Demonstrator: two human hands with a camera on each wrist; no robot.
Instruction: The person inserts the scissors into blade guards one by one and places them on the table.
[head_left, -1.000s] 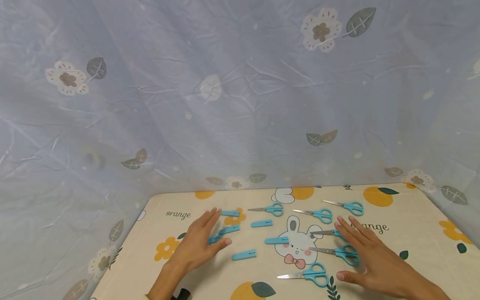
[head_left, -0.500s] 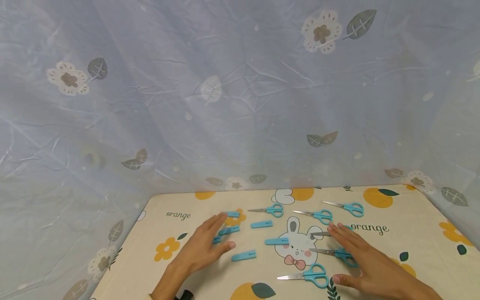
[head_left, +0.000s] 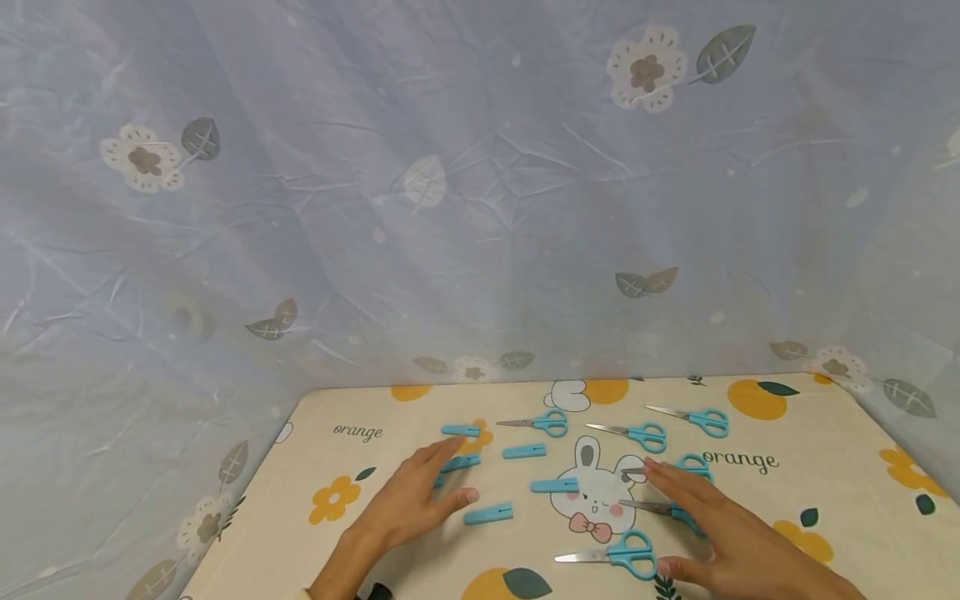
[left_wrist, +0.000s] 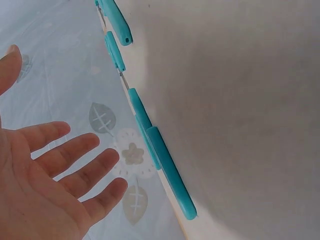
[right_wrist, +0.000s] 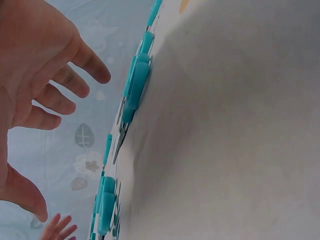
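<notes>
My left hand hovers on the left with its fingers spread and holds nothing. Around its fingertips lie several light-blue scissor covers: one beyond them, one right of the thumb, another on the printed rabbit. Part of the group near the fingers is hidden by the hand. Over the right side is my right hand, fingers extended, nothing in it. It partly covers scissors with blue handles and a second pair. Left of its thumb lies another pair of scissors.
Farther back lie more blue-handled scissors, a pair and another, blades pointing left. A patterned cream cloth covers the table. Behind it hangs a pale floral curtain. A small black object shows beside the left forearm.
My left hand has shifted a little to the right and nearer. The right hand has drifted left and nearer, over the scissors. The scissors and covers lie where they were.
</notes>
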